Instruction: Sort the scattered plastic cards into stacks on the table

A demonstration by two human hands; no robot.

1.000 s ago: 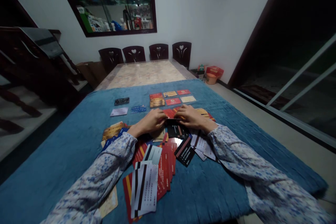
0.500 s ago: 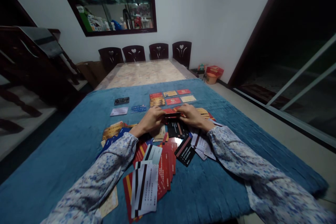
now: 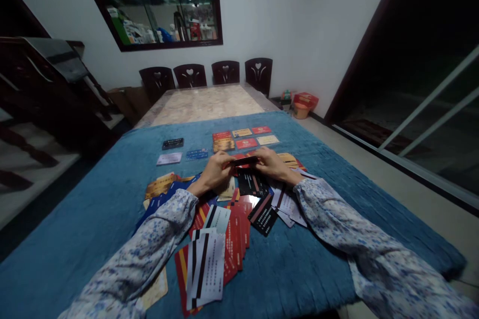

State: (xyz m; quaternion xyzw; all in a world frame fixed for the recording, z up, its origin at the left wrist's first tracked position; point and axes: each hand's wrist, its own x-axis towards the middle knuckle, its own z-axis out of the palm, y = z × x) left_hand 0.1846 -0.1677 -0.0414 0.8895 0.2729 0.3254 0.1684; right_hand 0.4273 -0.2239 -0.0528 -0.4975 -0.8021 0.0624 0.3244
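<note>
A dark card (image 3: 245, 160), seen nearly edge-on, is pinched between my two hands above the spread of cards. My left hand (image 3: 217, 168) grips its left end and my right hand (image 3: 272, 163) its right end; both sets of fingers are closed. I cannot tell whether it is one card or a thin stack. Black cards with a stripe (image 3: 263, 213) lie just below. Red cards (image 3: 235, 239), white striped cards (image 3: 207, 269), blue cards (image 3: 160, 203) and pale lilac cards (image 3: 290, 204) overlap around my forearms.
Beyond my hands lie sorted cards: a black stack (image 3: 172, 143), a lilac card (image 3: 169, 158), blue cards (image 3: 197, 154), gold cards (image 3: 223, 145) and a red card (image 3: 246, 143). A blue cloth (image 3: 93, 209) covers the near table; chairs (image 3: 225, 74) stand at its far end.
The card between my hands has tilted slightly, its right end now a little higher. Both hands have stayed almost in place, and the cards on the cloth lie as before.
</note>
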